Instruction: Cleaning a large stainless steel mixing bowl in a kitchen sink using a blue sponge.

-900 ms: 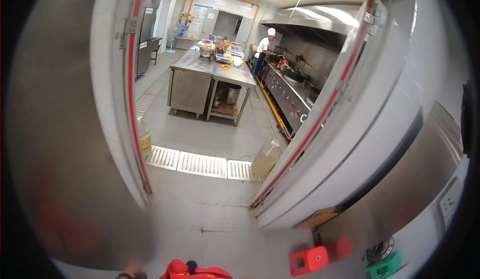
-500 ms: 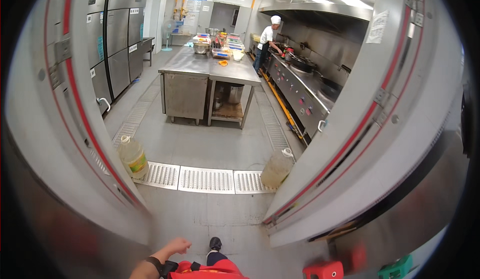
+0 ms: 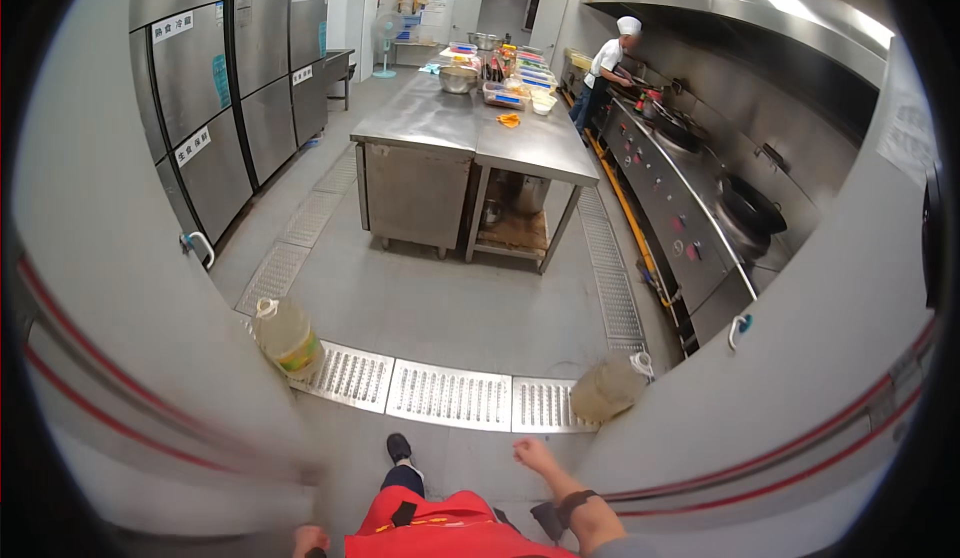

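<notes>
My right hand [image 3: 535, 453] reaches forward over the floor with its fingers loosely curled and nothing visible in them. A dark band circles that wrist. Low on the left, at the picture's edge, my left hand [image 3: 311, 539] shows only in part, its fingers curled and no object seen in it. Neither hand touches anything. A cloudy plastic jug [image 3: 610, 388] with a white cap leans at the right side of the doorway, the thing closest to my right hand. Another jug [image 3: 288, 339], with a yellow-green label, stands by the left side.
Metal drain grates [image 3: 450, 395] cross the floor ahead. A steel worktable [image 3: 420, 118] holds bowls and food trays. Steel refrigerators [image 3: 195, 78] line the left. At the right, a person in a white hat [image 3: 606, 63] works at the stove [image 3: 690, 208], where black woks sit.
I have moved forward into the doorway, so the table and jugs appear nearer. My left hand has swung back, and my right hand has come forward into view.
</notes>
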{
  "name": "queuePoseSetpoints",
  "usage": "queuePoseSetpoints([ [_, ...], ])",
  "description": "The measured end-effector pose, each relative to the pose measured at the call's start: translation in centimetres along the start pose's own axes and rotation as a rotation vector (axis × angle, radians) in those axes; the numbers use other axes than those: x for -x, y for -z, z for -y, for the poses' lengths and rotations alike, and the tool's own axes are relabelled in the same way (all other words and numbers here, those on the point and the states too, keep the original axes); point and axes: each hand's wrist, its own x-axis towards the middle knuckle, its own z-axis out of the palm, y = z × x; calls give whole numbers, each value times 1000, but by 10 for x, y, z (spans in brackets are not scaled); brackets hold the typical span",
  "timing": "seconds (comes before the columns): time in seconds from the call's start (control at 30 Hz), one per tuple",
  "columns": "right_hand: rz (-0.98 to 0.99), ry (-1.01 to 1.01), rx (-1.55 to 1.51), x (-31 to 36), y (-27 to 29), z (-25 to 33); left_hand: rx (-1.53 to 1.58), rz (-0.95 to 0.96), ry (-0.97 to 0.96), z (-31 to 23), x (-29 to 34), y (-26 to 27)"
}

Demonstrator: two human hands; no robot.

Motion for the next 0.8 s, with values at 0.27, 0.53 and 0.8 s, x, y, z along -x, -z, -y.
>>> queuePoseSetpoints([
  [0.27,548,-334,-90,-110,-54,96,342,337,332,85,-105,68],
  [0.53,815,-52,-1330,-224,-31,367,1488,-266,737,69,-390,316],
  [0.8,1174,26,-1211,-379,-72,513,1516,-151,866,165,-508,365],
])
